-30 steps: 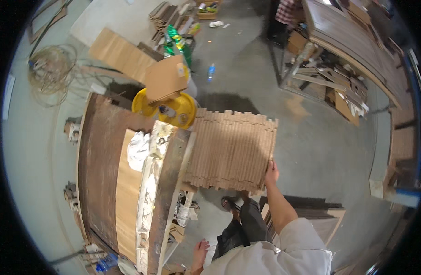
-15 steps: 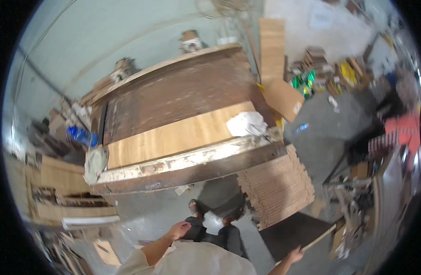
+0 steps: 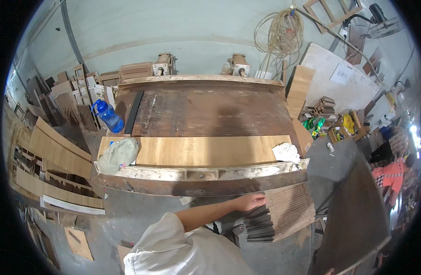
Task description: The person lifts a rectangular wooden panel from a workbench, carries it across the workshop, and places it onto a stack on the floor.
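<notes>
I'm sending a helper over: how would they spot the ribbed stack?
Start at the big brown workbench in the middle. At its near right corner, by the person's left hand, is the ribbed stack. Its many tan ridges set it apart from the broad, plain dark panel to its right.

Left hand (image 3: 251,201) is resting right by a stack of brown boards (image 3: 292,211) around 5 o'clock, no telling if it's touching. Right hand (image 3: 329,271) is barely showing beside a big dark panel (image 3: 357,217) at 4. Blue water bottle (image 3: 109,118) is sitting near 9, coiled hose (image 3: 280,33) is hanging at 1.
</notes>
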`<state>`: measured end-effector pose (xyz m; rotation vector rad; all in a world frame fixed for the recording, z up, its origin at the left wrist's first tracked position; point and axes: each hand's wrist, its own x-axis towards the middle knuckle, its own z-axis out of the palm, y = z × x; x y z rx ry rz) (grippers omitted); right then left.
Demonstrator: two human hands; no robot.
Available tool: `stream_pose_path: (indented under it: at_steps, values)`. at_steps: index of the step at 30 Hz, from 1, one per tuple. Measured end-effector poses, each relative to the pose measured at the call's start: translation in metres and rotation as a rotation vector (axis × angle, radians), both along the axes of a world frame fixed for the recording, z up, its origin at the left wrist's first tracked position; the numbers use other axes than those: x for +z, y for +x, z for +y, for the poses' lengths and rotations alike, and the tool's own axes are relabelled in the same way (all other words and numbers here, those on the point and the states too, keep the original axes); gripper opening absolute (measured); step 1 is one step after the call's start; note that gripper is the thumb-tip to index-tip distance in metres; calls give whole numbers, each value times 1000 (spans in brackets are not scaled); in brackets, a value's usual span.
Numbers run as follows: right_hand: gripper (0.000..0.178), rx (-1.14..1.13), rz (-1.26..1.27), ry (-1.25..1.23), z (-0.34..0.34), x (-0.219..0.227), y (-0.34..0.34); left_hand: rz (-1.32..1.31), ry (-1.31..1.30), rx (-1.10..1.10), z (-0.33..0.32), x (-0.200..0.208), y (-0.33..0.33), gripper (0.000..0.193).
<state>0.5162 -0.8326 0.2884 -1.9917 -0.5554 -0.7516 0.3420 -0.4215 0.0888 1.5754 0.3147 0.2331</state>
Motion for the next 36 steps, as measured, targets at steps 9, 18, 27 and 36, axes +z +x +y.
stream_pose_path:
  at_steps: [9, 18, 27, 36]
  values:
    - [36, -439, 237, 288, 62, -18, 23, -292, -550, 568, 133, 69, -37, 78]
    - [54, 656, 880, -20, 340, -106, 76, -701, -978, 1199, 178, 55, -318, 72]
    - [59, 1178, 1101, -310, 636, -215, 96, 351, -656, 1368, 228, 15, -394, 57]
    - [65, 1083, 1064, -472, 791, -278, 90, 460, -279, 1412, 324, -56, -406, 66]
